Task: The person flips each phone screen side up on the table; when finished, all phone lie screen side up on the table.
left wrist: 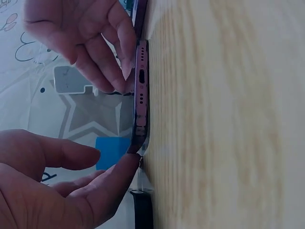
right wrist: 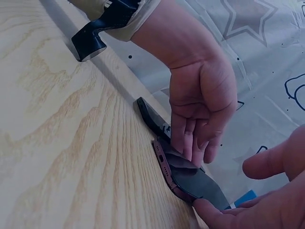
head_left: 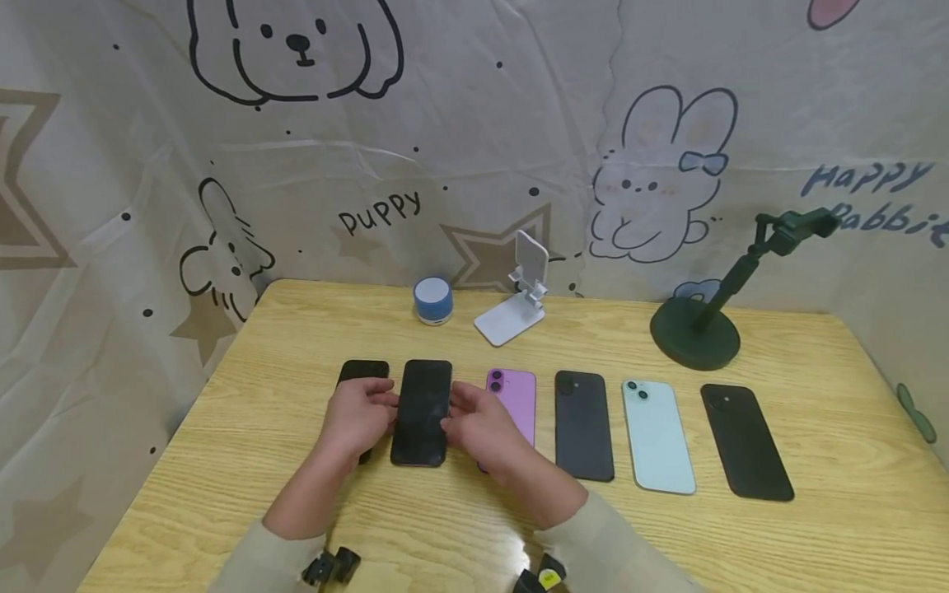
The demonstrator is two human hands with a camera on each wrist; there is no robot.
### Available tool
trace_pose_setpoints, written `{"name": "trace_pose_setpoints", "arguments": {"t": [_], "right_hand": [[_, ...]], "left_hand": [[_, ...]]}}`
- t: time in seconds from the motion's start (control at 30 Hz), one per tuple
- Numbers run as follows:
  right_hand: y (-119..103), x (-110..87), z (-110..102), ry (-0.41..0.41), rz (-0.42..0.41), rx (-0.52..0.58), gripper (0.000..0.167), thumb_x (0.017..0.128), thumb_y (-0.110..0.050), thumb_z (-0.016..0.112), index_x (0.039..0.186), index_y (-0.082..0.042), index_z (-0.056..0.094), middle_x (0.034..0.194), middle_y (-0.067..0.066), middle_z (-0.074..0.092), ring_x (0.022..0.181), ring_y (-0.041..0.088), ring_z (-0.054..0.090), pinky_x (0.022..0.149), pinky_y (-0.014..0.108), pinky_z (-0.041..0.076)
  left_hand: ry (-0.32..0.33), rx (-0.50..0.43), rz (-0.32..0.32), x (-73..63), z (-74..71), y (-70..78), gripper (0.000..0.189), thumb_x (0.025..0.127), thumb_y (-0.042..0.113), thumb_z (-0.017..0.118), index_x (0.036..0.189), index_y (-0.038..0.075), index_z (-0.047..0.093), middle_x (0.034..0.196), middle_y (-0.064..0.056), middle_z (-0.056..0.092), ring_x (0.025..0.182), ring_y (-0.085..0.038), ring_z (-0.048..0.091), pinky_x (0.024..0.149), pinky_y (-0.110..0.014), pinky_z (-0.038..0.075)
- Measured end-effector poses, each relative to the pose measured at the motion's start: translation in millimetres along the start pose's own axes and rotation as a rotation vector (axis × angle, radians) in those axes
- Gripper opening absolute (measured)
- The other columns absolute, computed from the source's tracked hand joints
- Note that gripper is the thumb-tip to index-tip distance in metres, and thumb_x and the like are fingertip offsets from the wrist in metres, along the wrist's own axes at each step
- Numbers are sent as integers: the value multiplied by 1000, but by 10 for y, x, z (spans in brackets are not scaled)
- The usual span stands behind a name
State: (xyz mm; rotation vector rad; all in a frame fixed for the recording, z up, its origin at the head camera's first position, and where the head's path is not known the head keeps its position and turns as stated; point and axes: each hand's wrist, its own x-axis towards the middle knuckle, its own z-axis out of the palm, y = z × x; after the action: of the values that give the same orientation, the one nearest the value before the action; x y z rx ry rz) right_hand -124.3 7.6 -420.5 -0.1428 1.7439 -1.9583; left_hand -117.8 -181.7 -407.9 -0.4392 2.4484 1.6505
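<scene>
A phone (head_left: 421, 416) lies dark screen up on the table, its pinkish bottom edge (left wrist: 142, 76) with a charging port showing in the left wrist view. My left hand (head_left: 359, 414) is at its left side, fingertips right at the edge, and overlaps another black phone (head_left: 363, 368) farther left. At the opposite side is my right hand (head_left: 485, 428), fingers against the edge and partly covering a purple phone (head_left: 522, 403). In the right wrist view, the right hand (right wrist: 267, 200) has its thumb raised apart from the phone. Both hands' fingers look extended or loosely bent.
To the right lie a dark grey phone (head_left: 584, 428), a light blue phone (head_left: 660, 436) and a black phone (head_left: 749, 445), backs up. Behind stand a blue round speaker (head_left: 433, 301), a white folding stand (head_left: 519, 301) and a dark green stand (head_left: 695, 333). A printed cloth (head_left: 474, 123) hangs behind the table.
</scene>
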Motion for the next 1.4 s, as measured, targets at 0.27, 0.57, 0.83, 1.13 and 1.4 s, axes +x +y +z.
{"name": "trace_pose_setpoints", "arguments": {"t": [0.27, 0.57, 0.83, 1.13, 1.4], "right_hand": [[32, -18, 17, -27, -36, 68, 70, 83, 20, 44, 150, 14, 25, 149, 30, 39, 134, 39, 43, 101, 44, 44], [14, -36, -13, -45, -55, 13, 76, 76, 26, 45, 150, 11, 32, 150, 25, 41, 138, 36, 39, 104, 42, 42], [13, -82, -69, -22, -19, -47, 76, 80, 23, 45, 152, 11, 26, 153, 28, 34, 139, 39, 35, 104, 46, 40], [-60, -284, -288, 100, -36, -86, 64, 91, 6, 59, 150, 8, 34, 142, 27, 48, 129, 40, 49, 95, 41, 50], [-128, -499, -591, 258, -7, -255, 64, 92, -2, 64, 151, 1, 38, 143, 18, 51, 127, 34, 52, 98, 45, 47]], "left_hand": [[-10, -30, -12, -12, -23, -26, 43, 92, -8, 57, 135, -9, 54, 118, -24, 64, 97, -29, 66, 76, -36, 56], [-22, 101, 64, -38, -9, 13, 46, 91, -3, 59, 136, -11, 53, 117, -24, 66, 111, -34, 62, 79, -36, 55], [-11, 137, 61, -44, 6, 17, 46, 91, -2, 61, 136, -10, 54, 118, -23, 66, 111, -34, 62, 84, -39, 54], [125, 265, 220, -123, 205, 146, 45, 90, 8, 72, 131, -6, 61, 114, -16, 68, 100, -29, 65, 84, -44, 53], [-73, 176, 264, -193, 591, 275, 45, 87, 7, 76, 129, -3, 63, 114, -13, 68, 93, -21, 63, 78, -36, 54]]}}
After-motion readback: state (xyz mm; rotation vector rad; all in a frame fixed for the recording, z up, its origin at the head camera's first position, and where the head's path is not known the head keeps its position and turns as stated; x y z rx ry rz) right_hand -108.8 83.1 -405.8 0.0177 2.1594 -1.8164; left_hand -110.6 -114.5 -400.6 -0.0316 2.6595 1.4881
